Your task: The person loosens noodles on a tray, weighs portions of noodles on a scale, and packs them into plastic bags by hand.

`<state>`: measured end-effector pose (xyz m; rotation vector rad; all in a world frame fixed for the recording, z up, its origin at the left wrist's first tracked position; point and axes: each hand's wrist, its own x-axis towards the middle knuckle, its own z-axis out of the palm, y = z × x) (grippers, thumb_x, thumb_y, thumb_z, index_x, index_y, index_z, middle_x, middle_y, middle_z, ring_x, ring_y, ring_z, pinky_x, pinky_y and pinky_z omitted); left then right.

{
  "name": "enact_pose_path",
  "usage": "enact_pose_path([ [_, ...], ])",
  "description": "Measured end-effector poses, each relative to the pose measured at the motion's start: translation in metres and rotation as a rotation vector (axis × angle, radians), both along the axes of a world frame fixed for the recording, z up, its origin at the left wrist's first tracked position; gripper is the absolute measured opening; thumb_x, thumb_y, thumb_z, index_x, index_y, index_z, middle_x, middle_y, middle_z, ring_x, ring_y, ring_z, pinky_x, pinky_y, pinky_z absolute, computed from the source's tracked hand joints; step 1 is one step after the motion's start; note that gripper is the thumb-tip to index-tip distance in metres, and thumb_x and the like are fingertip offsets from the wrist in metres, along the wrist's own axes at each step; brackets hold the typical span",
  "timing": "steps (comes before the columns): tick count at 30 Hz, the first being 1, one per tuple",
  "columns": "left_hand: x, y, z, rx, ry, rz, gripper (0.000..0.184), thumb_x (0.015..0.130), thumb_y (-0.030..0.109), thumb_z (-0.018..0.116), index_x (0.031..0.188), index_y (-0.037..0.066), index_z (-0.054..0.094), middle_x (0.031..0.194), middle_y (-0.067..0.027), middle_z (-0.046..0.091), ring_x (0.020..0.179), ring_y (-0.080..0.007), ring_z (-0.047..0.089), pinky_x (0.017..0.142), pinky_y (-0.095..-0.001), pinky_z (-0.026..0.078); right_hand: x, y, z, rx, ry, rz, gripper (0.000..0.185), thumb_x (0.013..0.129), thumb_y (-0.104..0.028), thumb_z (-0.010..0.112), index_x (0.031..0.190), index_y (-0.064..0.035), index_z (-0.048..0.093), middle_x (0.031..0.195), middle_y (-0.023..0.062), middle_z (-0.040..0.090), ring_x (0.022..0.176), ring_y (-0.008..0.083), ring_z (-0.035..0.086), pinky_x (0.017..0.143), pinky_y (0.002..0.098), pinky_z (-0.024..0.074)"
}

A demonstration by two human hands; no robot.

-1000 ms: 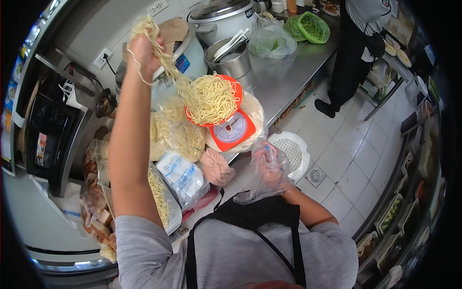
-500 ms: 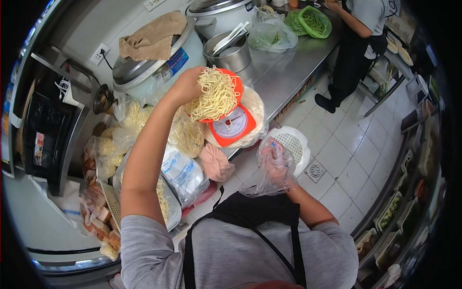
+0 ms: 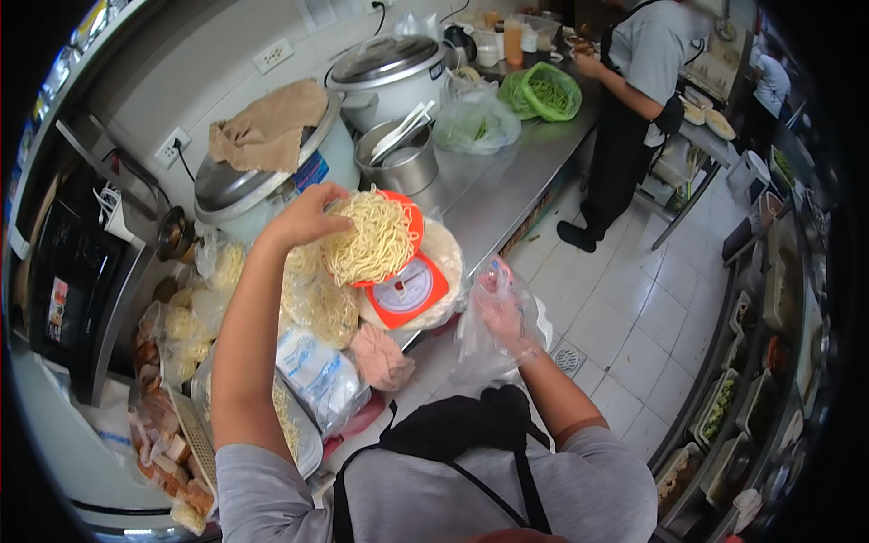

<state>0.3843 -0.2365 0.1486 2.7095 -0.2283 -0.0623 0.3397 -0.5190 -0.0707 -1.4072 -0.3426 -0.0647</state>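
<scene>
A heap of pale noodles [image 3: 373,240] rests on the orange pan [image 3: 409,222] of a kitchen scale [image 3: 412,288] with a round white dial. At the heap's left side is my left hand [image 3: 308,215], its thumb against the noodles and apart from the fingers. A clear plastic bag [image 3: 472,339] covers my right hand [image 3: 504,312], which is held up right of the scale with its fingers extended inside. Beneath the scale lies a pale round bundle in plastic [image 3: 444,249]. More bagged noodles [image 3: 321,303] lie left of it.
A pack of plastic bags [image 3: 321,366] and a pink cloth [image 3: 380,359] lie nearer me. Behind stand a large cooker [image 3: 244,195], a steel pot [image 3: 398,167] and green vegetables in bags [image 3: 548,93]. Another person [image 3: 634,100] stands at the counter's far end.
My view has shifted, showing more of the far counter. My left hand has drawn back slightly from the top of the noodles. My right hand stays inside the plastic bag.
</scene>
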Motion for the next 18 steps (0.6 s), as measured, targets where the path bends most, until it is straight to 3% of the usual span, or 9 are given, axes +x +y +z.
enact_pose_path([
  [3,-0.002,0.006,-0.006,-0.09,-0.08,0.081,0.041,0.064,0.027,0.066,0.093,0.003,0.051,0.091,-0.0123,0.051,0.082,-0.0216,0.048,0.074,-0.0301,0.039,0.048,0.017,0.006,-0.003,-0.285,-0.131,0.071,0.071,-0.013,0.063,0.126,-0.0041,0.019,0.118,0.0091,0.034,0.105,0.0167,0.037,0.089,0.0309,0.0325],
  [5,-0.006,0.004,-0.008,-0.091,-0.093,0.097,0.041,0.066,0.029,0.065,0.095,0.004,0.05,0.093,-0.0123,0.048,0.083,-0.0213,0.046,0.073,-0.0301,0.039,0.082,0.027,0.007,-0.255,-0.417,-0.118,0.077,0.069,-0.016,0.066,0.127,-0.0031,0.017,0.124,0.01,0.027,0.107,0.0174,0.035,0.089,0.0315,0.0318],
  [7,-0.008,0.004,-0.015,-0.083,-0.128,0.125,0.043,0.066,0.029,0.065,0.097,0.004,0.049,0.097,-0.0133,0.046,0.086,-0.0217,0.045,0.074,-0.0299,0.039,0.113,0.042,0.002,-0.285,-0.476,0.021,0.079,0.066,-0.019,0.067,0.126,-0.0027,0.019,0.125,0.0104,0.027,0.108,0.0177,0.035,0.09,0.0317,0.0317],
  [8,-0.012,0.0,-0.014,-0.091,-0.113,0.142,0.05,0.067,0.031,0.064,0.105,0.004,0.047,0.105,-0.0171,0.043,0.095,-0.0261,0.043,0.081,-0.0317,0.037,0.128,0.053,-0.005,-0.19,-0.467,0.153,0.078,0.066,-0.02,0.068,0.125,-0.0028,0.022,0.124,0.0104,0.03,0.107,0.0177,0.036,0.089,0.0315,0.0319],
  [12,-0.01,0.004,-0.037,-0.025,-0.176,0.048,0.061,0.067,0.034,0.063,0.115,0.004,0.041,0.116,-0.0229,0.037,0.111,-0.0337,0.033,0.093,-0.0367,0.027,0.157,0.077,-0.003,-0.09,-0.328,0.689,0.055,0.071,-0.022,0.06,0.117,0.0002,0.039,0.109,0.0111,0.049,0.1,0.0152,0.044,0.088,0.0278,0.0319],
  [15,-0.013,0.003,-0.046,-0.094,-0.126,0.084,0.063,0.066,0.036,0.063,0.116,0.004,0.04,0.117,-0.0228,0.036,0.112,-0.0338,0.032,0.094,-0.0374,0.026,0.147,0.078,0.022,-0.235,-0.336,0.715,0.038,0.073,-0.021,0.055,0.106,-0.0026,0.05,0.099,0.0083,0.055,0.089,0.0173,0.05,0.08,0.03,0.0384],
  [18,-0.015,0.008,-0.055,-0.071,-0.186,0.118,0.066,0.065,0.037,0.064,0.116,0.004,0.039,0.117,-0.0226,0.036,0.112,-0.0337,0.033,0.094,-0.0374,0.026,0.159,0.077,-0.004,-0.664,-0.839,0.238,0.026,0.074,-0.016,0.05,0.099,-0.008,0.053,0.084,0.0067,0.057,0.081,0.021,0.053,0.071,0.0326,0.0427],
])
